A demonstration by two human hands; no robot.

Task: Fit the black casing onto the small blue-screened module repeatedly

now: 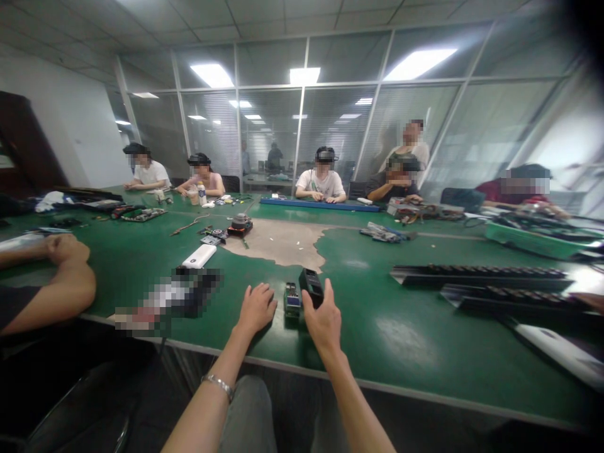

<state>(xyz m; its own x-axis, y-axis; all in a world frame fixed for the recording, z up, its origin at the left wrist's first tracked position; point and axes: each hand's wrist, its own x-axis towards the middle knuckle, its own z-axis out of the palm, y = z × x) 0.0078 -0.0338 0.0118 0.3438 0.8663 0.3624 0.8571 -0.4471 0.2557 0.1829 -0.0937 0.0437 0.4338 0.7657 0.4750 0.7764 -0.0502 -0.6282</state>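
My right hand grips a black box-shaped device, thumb on its left side and fingers on its right. Just left of that device, a small circuit board module with a blue part lies on the green table. My left hand rests on the table to the left of the module, not touching it, with its fingers spread and slightly bent and nothing visible in it.
Left of my hands are a white power bank and a blurred-out item. Beyond lies a brown sheet. Black rails and a green tray are at the right. Several people sit around; a person's arm rests at the left.
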